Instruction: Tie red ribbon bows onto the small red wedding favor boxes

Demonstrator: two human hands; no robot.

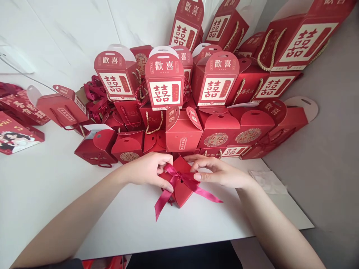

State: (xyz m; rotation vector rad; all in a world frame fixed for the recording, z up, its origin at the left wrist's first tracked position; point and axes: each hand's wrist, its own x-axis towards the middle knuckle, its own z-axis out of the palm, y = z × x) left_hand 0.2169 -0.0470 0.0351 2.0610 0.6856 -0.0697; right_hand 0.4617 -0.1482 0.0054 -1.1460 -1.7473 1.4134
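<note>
"Where is the box being handled?"

"The small red box (183, 194) sits on the white counter (126, 224), right in front of the person, one corner pointing toward them. A magenta ribbon bow (178, 174) lies over its top, with one tail trailing to the left past the box and the other out to the right."

"And the left hand?"

"The left hand (148, 172) is at the bow's left side. Its grip is half curled, thumb on the ribbon and fingers bent near the loop, with a gap between. I can't tell whether anything is pinched there."

"The right hand?"

"The right hand (220, 172) comes in from the other side. Its thumb is at the bow's right loop and its fingers reach over the box's far edge. That grip is loosely bent; I can't tell if it has hold of the ribbon."

"What stands behind?"

"A plainer red box (183, 136) just beyond, among stacked rows. Higher up is a box with a cream panel (164, 91). To the left there's a heap of dark red ribbons (97, 101), and at the left edge an illustrated box (21, 136)."
</note>
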